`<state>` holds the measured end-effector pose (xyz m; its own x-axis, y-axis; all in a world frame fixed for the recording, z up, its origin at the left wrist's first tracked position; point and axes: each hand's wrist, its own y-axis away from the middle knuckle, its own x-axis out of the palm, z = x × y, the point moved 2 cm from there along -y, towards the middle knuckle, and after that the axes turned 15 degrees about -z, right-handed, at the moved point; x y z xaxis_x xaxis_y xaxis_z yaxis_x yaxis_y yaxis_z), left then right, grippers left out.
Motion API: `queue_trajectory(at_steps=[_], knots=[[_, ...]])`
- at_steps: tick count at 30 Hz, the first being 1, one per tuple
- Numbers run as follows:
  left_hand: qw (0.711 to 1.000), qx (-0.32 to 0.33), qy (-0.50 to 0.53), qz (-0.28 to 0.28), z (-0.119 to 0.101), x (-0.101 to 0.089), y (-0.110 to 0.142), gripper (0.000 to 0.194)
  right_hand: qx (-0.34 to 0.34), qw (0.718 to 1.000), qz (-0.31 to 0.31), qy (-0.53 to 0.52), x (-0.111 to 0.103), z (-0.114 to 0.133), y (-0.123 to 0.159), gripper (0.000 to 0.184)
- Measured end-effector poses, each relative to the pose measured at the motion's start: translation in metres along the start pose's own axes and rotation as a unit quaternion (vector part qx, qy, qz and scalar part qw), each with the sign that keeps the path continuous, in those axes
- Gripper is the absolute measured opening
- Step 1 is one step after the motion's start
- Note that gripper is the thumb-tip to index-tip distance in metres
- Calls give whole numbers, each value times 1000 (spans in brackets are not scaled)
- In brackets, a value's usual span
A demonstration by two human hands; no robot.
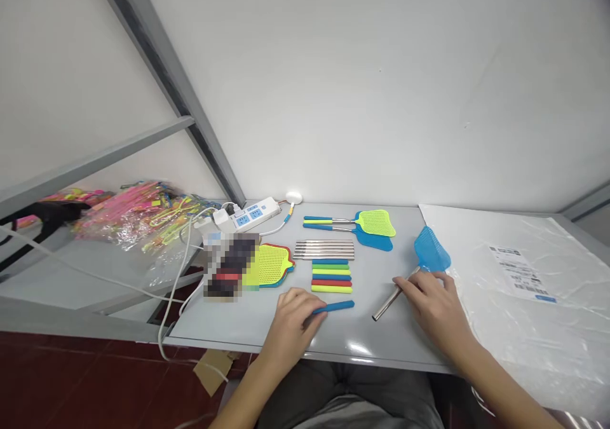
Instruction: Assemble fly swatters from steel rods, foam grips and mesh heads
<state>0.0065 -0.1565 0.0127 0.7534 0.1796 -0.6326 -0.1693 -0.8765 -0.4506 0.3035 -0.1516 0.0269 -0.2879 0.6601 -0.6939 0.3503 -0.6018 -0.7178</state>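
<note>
My left hand (pixel 296 318) rests on the grey table (pixel 248 318), fingers curled round the end of a blue foam grip (pixel 337 306). My right hand (pixel 431 307) pinches the metal rod (pixel 387 304) of a blue fly swatter whose head (pixel 431 251) points away from me. Between the hands and the wall lie a row of coloured foam grips (pixel 332 275), a bundle of metal rods (pixel 324 249), a stack of swatter heads (pixel 271 265), and finished swatters (pixel 362 223).
A white power strip (pixel 250 213) with cables sits at the back left. Bags of pink and yellow items (pixel 138 213) lie on the left shelf. Clear plastic sheeting with a label (pixel 519 270) covers the table's right side. A slanted metal post (pixel 190 108) rises at the left.
</note>
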Motion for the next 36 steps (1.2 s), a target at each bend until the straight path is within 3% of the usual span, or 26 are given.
queue_trajectory(at_steps=[4,9,20,24,31,36], knots=[[994,24,-100,-25,-1,4,-2,17,49,999,-7,-5,9,9,13,34],[987,31,-151,-46,-4,4,-10,15,96,995,-14,-19,17,11,26,26],[981,27,-177,-80,-1,13,-14,22,100,993,-4,-55,29,10,25,27],[981,35,-172,-85,-5,18,-16,25,84,995,-30,-50,31,9,27,24],[978,35,-182,-92,-7,20,-14,13,66,995,-47,-51,32,7,27,21],[979,31,-185,-82,-7,20,-14,16,63,995,-47,-61,32,7,26,20]])
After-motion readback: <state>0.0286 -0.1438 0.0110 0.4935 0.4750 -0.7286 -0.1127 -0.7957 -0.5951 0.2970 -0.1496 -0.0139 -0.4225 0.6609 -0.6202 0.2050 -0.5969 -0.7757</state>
